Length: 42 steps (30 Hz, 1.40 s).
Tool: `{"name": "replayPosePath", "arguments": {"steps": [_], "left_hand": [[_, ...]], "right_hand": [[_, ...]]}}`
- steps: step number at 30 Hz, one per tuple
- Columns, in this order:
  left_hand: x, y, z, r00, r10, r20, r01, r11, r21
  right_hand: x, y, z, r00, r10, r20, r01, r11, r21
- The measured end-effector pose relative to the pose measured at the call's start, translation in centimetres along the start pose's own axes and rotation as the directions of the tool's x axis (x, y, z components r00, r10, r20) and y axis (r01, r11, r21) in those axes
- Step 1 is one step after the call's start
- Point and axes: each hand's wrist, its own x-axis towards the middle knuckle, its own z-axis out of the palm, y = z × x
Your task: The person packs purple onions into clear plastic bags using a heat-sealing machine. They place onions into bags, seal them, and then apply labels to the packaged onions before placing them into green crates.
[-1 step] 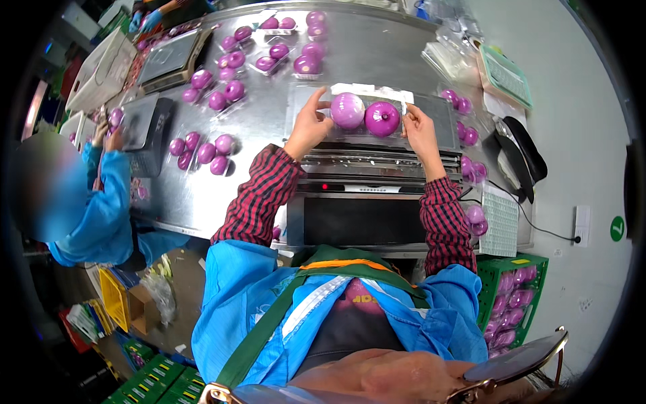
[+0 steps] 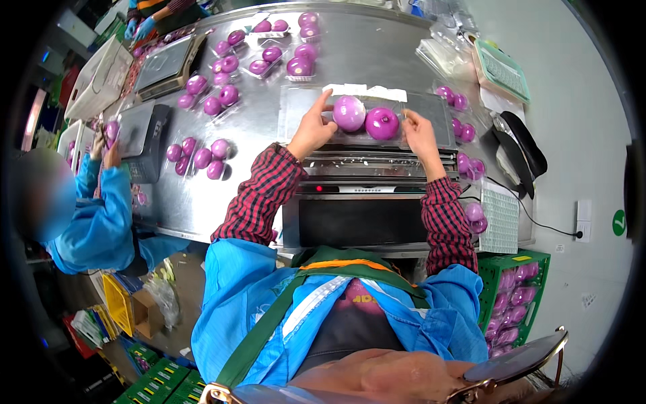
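Observation:
Two round purple onions, the left one [image 2: 349, 114] and the right one [image 2: 382, 124], sit side by side in clear plastic on the wrapping machine [image 2: 373, 163] before me. At the left onion's side is my left hand [image 2: 313, 128], index finger stretched forward and thumb apart from it. Beside the right onion, my right hand [image 2: 420, 137] has thumb and fingers pinched together at the edge of the clear film. Glare and transparency hide where the film ends. White paper strips [image 2: 367, 91] lie just beyond the onions.
Several trays of onions [image 2: 215, 101] stand at left, more [image 2: 464, 131] at right. A dark cap [image 2: 517, 151] lies near a cable by the wall. A green crate [image 2: 515, 296] of packed onions stands lower right. A blue-sleeved co-worker [image 2: 101, 209] works at left.
The view has shifted slightly. My hands stay on either side of the two onions, almost unmoved, and the onions keep their place between them.

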Motion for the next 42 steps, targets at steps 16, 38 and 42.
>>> {"name": "replayPosePath", "arguments": {"steps": [16,38,42], "left_hand": [[0.9,0.4,3.2,0.941,0.313,0.131,-0.337,0.812,0.476],[-10.2,-1.2,-1.7,0.973,-0.093,-0.212,0.225,0.595,0.772],[-9.0,-6.0,-0.9,0.977,-0.065,-0.204,0.145,0.901,0.409]], "right_hand": [[-2.5,-4.1,2.3,0.872,-0.49,0.004,0.398,0.706,-0.586],[-11.4,3.3,-4.1,0.914,-0.335,-0.23,0.116,0.757,-0.643],[-8.5,4.0,-1.3,0.967,-0.16,-0.197,0.112,0.966,-0.232]]}}
